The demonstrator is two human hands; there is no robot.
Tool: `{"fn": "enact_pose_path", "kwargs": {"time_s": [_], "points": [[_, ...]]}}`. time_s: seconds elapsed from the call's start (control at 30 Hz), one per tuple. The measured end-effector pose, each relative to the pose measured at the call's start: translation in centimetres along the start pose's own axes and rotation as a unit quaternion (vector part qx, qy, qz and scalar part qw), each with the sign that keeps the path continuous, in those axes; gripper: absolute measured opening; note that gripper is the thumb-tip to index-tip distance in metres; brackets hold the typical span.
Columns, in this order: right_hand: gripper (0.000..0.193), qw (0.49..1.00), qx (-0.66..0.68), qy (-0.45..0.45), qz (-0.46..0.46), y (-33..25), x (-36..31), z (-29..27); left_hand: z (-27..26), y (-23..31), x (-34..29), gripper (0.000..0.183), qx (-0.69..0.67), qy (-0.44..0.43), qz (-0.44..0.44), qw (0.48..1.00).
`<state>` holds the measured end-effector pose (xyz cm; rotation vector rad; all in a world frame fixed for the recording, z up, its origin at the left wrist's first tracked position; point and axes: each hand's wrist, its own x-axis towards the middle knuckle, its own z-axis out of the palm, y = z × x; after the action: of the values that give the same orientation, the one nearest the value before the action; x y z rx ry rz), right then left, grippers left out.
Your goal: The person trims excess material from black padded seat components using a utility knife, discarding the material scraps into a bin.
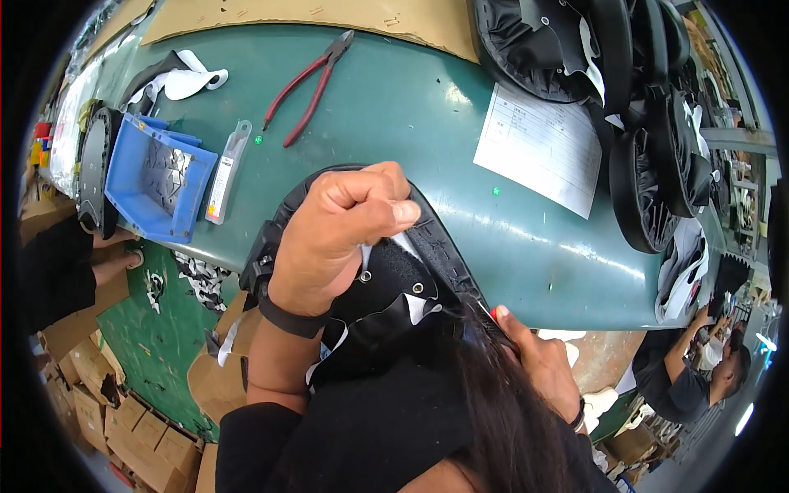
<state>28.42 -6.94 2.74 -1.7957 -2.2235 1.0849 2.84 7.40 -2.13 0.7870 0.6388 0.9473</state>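
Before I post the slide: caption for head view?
Left hand over a black piece, right hand at its edge; red-handled pliers and blue bin on green table.

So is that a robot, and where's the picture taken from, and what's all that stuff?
No robot here, just a person's two bare hands. The camera sits on their head and looks down; its very wide lens makes everything look round and bendy. The left hand is curled into a fist over a black padded piece. The right hand is at that piece's edge, with something small and red by its thumb, too hidden to name. On the green table lie red-handled pliers, a blue bin with little metal bits inside, a clear plastic case and a white paper. More black pieces are piled at the right.
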Motion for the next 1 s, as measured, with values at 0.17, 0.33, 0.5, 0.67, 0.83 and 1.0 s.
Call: {"fn": "enact_pose_path", "kwargs": {"time_s": [0.17, 0.33, 0.5, 0.67, 0.83, 1.0], "points": [[0.048, 0.992, -0.087, 0.092, -0.008, 0.1, 2.8, -0.7, 2.1, 1.6, 0.9, 0.030, 0.323, -0.029, 0.049, 0.945], [0.048, 0.989, -0.132, 0.043, -0.043, 1.1, 5.4, -3.5, 3.3, -0.4, 0.5, 0.034, 0.778, -0.070, 0.165, 0.603], [0.049, 0.998, -0.060, 0.025, 0.009, 0.1, 4.7, -1.2, 1.6, -1.5, 1.8, 0.031, 0.580, -0.119, 0.114, 0.798], [0.055, 0.992, 0.031, 0.120, 0.031, -1.3, 3.2, 2.2, 2.7, 0.3, 2.4, 0.025, 0.047, 0.088, -0.034, 0.994], [0.051, 0.980, 0.019, 0.197, -0.011, -0.8, 5.9, 2.8, 1.4, 1.0, 2.6, 0.010, 0.267, 0.009, -0.054, 0.962], [0.047, 0.988, -0.007, 0.157, 0.001, -0.7, 7.5, 0.9, 2.4, 0.2, 0.8, 0.023, 0.762, -0.029, 0.130, 0.633]]}}
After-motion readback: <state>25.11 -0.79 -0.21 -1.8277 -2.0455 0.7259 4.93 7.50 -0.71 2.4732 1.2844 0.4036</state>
